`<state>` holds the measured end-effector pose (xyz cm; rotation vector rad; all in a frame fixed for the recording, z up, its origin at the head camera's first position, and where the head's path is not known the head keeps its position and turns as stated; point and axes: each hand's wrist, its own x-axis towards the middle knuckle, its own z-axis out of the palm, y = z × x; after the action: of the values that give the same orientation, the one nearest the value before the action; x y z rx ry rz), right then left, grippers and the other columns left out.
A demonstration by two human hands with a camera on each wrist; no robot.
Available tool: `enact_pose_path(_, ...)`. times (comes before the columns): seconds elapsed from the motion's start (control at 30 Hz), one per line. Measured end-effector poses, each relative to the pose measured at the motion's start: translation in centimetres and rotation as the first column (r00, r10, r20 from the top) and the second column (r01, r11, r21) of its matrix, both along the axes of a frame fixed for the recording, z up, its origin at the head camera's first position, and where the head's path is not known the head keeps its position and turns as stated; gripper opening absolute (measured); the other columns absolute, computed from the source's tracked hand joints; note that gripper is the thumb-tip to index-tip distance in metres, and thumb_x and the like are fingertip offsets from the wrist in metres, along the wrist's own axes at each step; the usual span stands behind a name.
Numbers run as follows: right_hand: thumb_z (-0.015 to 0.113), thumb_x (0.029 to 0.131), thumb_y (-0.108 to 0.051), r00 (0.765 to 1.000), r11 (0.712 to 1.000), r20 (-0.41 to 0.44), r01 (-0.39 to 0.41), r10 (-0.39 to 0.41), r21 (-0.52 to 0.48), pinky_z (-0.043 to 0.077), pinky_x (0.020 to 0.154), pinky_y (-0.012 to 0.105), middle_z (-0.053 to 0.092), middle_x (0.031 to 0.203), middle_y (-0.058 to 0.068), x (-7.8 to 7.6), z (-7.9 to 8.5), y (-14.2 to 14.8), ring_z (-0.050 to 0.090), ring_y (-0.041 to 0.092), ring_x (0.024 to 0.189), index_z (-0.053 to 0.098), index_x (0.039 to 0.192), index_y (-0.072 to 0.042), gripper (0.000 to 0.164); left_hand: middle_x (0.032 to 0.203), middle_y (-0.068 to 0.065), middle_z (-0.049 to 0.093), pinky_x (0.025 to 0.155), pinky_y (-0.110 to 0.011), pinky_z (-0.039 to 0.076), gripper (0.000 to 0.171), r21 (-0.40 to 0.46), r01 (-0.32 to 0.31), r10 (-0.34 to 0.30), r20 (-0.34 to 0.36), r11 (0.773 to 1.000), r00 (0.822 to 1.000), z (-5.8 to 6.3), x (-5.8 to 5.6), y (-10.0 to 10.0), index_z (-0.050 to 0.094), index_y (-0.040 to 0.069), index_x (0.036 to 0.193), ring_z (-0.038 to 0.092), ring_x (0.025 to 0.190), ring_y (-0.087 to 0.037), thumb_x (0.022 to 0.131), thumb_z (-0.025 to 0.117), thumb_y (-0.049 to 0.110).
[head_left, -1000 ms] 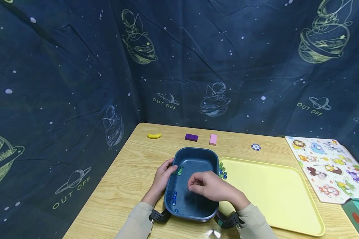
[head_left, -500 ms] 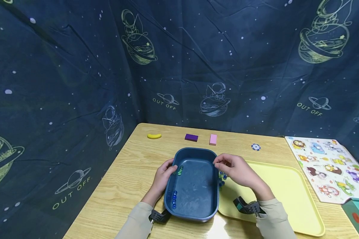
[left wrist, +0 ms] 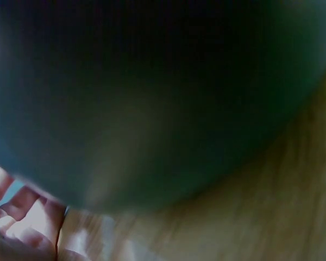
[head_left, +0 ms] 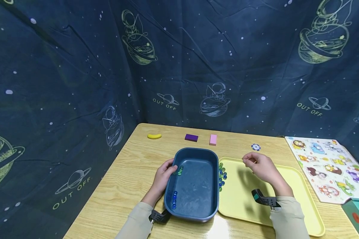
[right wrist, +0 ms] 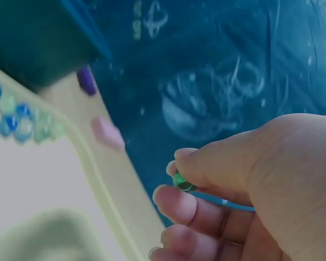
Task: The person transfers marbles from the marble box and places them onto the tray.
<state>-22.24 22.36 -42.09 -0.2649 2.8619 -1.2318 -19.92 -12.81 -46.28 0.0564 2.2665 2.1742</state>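
My left hand [head_left: 163, 177] grips the left side of a dark blue bin [head_left: 194, 205], thumb over the rim. In the left wrist view the bin's blurred wall [left wrist: 136, 136] hides most of the scene, with some fingers [left wrist: 27, 223] at the lower left. Inside the bin, green marbles [head_left: 180, 171] lie near that thumb and a row of blue marbles [head_left: 174, 199] lies along the left wall. My right hand [head_left: 261, 167] is raised over a yellow tray [head_left: 272, 196], pinching a green marble [right wrist: 182, 182] between thumb and fingers.
Several blue and green marbles [head_left: 222, 176] line the tray's left edge beside the bin. Farther back are a yellow banana piece [head_left: 154, 136], a purple block [head_left: 191, 137], a pink block [head_left: 213, 139] and a poker chip [head_left: 256, 147]. An animal puzzle board [head_left: 332, 169] lies right.
My right hand has moved right, out of the bin, past its right rim and over the tray. The lone blue marble near the bin's front has joined the blue row. My left hand stays put.
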Motion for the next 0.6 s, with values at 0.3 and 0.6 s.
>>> enact_pose_path(0.3,0.054,0.09,-0.022,0.998,0.997,0.061,0.029,-0.033,0.077,0.038,0.058,0.03,0.06,0.075,0.005,-0.4,-2.0,1.3,0.048,0.015,0.062,0.062,0.1,-0.004,0.022,0.12,-0.022,0.053,0.088,-0.042,0.039,0.038,-0.023,-0.009,0.009,0.01,1.0,1.0,-0.1,0.1,-0.1,0.049,-0.001,0.126,0.051,0.093,-0.017,0.091,0.052,0.012)
enact_pose_path(0.6,0.056,0.088,-0.021,0.995,0.996,0.098,0.013,-0.022,0.085,0.038,0.057,0.029,0.059,0.07,0.003,-0.7,-3.3,1.5,0.05,0.014,0.06,0.062,0.097,-0.004,0.02,0.12,-0.021,0.052,0.088,-0.042,0.039,0.038,-0.023,0.001,0.0,0.009,1.0,1.0,0.0,0.1,-0.1,0.049,0.0,0.127,0.05,0.099,-0.027,0.091,0.051,0.013)
